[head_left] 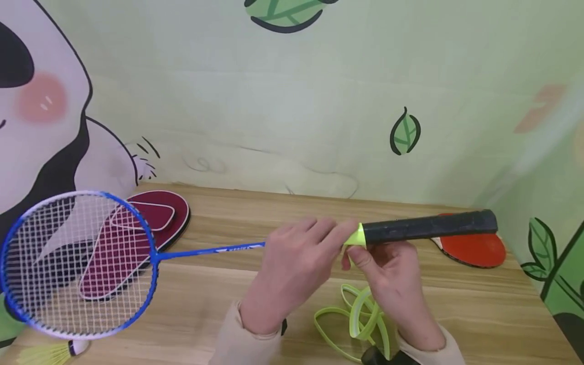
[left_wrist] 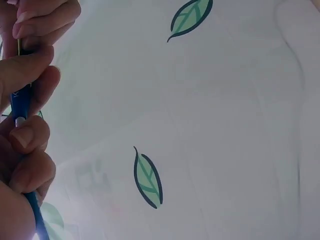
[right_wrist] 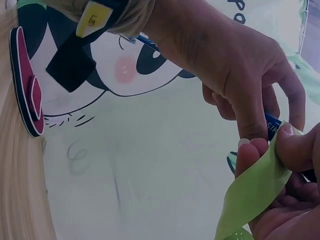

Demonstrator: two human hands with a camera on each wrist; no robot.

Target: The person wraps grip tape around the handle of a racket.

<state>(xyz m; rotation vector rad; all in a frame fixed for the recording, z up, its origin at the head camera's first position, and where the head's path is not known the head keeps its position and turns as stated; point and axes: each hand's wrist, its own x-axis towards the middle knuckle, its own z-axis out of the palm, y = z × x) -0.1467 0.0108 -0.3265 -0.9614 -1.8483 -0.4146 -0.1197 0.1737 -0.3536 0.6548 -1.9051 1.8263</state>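
Note:
A blue and white badminton racket is held level, its strung head to the left and its black handle to the right. My left hand grips the shaft close to the handle; its curled fingers show around the shaft in the left wrist view. Beneath the near end of the handle, my right hand pinches a yellow-green grip tape between thumb and fingers. A turn of that colour circles the handle's base. Loose loops of the tape hang or lie below, between the wrists; which cannot be told.
Behind the racket's strings, a maroon paddle case lies on the wooden table. A red table tennis paddle is at the back right, partly behind the handle. A yellow shuttlecock lies front left. A printed wall borders the table's back.

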